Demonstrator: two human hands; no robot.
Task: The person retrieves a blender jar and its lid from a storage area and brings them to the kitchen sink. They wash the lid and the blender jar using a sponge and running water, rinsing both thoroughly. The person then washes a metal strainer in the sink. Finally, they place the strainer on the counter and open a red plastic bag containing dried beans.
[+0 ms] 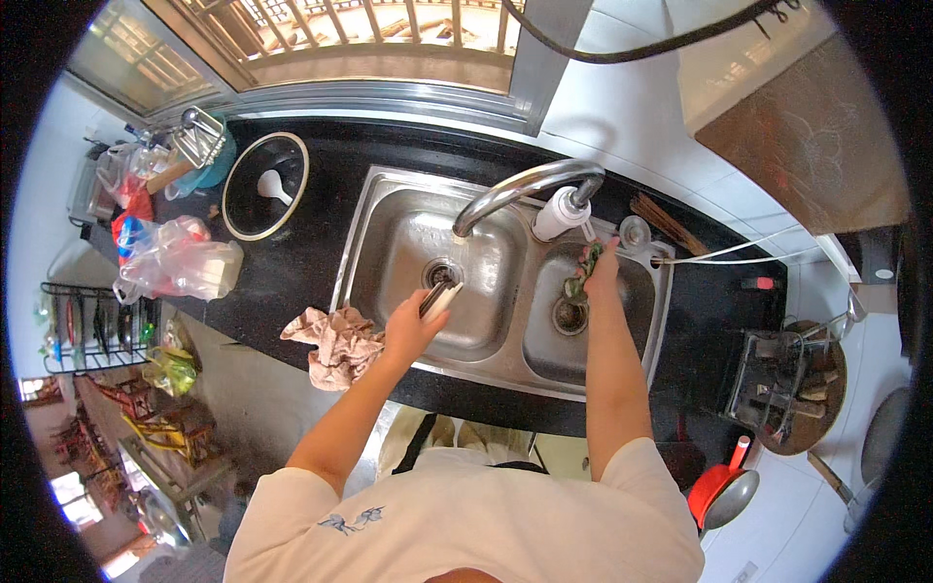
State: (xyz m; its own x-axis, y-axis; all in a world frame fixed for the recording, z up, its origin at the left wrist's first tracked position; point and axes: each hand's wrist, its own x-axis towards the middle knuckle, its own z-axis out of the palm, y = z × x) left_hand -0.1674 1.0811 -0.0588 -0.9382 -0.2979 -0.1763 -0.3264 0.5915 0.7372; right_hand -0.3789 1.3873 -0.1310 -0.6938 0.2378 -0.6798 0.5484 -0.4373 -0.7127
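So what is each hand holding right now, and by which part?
The left hand grips a pale, dark-edged utensil by its lower end over the left basin. The right hand clutches a dark green scrubbing cloth at its top.

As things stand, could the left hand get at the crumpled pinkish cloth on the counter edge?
Probably yes: the left hand is right beside the cloth with nothing between them, though it already holds a utensil.

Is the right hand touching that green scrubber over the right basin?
Touching. The head view shows the right hand gripping the green scrubber above the right basin.
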